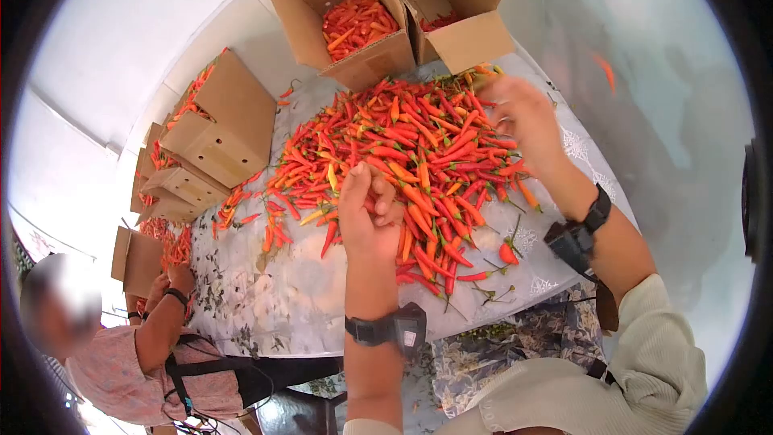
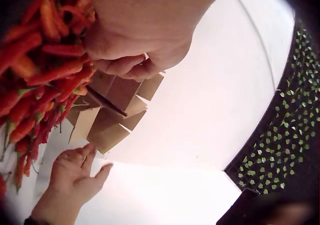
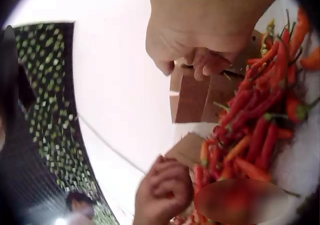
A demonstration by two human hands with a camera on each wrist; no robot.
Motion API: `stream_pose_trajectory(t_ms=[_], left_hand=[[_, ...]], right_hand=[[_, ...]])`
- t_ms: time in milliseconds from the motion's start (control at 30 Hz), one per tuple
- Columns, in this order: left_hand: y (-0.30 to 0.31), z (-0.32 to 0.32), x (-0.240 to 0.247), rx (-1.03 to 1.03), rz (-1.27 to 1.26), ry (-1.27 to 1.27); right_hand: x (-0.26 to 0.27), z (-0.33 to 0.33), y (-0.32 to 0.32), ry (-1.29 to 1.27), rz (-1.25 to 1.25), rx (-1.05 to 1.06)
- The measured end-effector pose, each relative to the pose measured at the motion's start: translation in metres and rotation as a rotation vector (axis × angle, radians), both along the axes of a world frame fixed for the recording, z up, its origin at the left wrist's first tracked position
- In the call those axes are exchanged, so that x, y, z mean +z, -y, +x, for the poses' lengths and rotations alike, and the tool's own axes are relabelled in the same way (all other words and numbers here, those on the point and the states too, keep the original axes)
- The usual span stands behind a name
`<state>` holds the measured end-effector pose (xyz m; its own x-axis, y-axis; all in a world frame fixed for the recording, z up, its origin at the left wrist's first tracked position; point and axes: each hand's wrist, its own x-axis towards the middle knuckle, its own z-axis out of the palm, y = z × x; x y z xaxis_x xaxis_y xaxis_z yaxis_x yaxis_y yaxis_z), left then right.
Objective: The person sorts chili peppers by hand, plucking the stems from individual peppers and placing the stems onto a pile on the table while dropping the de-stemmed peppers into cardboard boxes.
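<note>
A large heap of red and orange chili peppers [image 1: 419, 145], most with green stems, lies on the table. At its near edge is my left hand [image 1: 366, 209], palm turned up and fingers curled. Red shows between those fingers in the head view, and orange in the palm of the left hand [image 3: 165, 190] in the right wrist view. My right hand [image 1: 523, 117], blurred, is raised over the heap's right side. In the left wrist view the right hand [image 2: 72, 177] has its fingers extended and thumb apart. A single chili pepper [image 1: 605, 72] appears against the pale surface to its right.
Two cardboard boxes [image 1: 374, 64] stand behind the heap, with chilies inside. More filled boxes [image 1: 213, 145] line the left side. Another person [image 1: 153, 354] works with chilies at the left end of the patterned table [image 1: 282, 314]. Loose stems and bits lie scattered there.
</note>
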<state>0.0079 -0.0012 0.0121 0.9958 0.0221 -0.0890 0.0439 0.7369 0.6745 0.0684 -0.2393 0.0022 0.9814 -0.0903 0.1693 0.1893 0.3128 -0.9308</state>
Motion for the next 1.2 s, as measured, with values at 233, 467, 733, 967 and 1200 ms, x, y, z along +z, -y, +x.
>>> stream_pose_trajectory(t_ms=[233,467,733,967,1200], left_hand=[[-0.004,0.001,-0.002,0.019,0.012,-0.013],[0.0,0.0,-0.002,-0.013,0.133,0.032],[0.026,-0.005,-0.004,0.066,0.692,0.202],[0.022,-0.008,-0.005,0.019,0.638,0.227],[0.031,-0.011,-0.006,-0.079,0.778,0.319]], right_hand=[[-0.007,-0.051,-0.064,0.892,-0.973,0.05],[-0.012,-0.053,-0.064,0.359,-0.767,0.054],[-0.016,-0.051,-0.059,0.296,-0.258,0.155],[-0.013,-0.055,-0.059,0.339,-0.258,0.206],[0.001,-0.044,-0.042,0.221,-0.139,0.401]])
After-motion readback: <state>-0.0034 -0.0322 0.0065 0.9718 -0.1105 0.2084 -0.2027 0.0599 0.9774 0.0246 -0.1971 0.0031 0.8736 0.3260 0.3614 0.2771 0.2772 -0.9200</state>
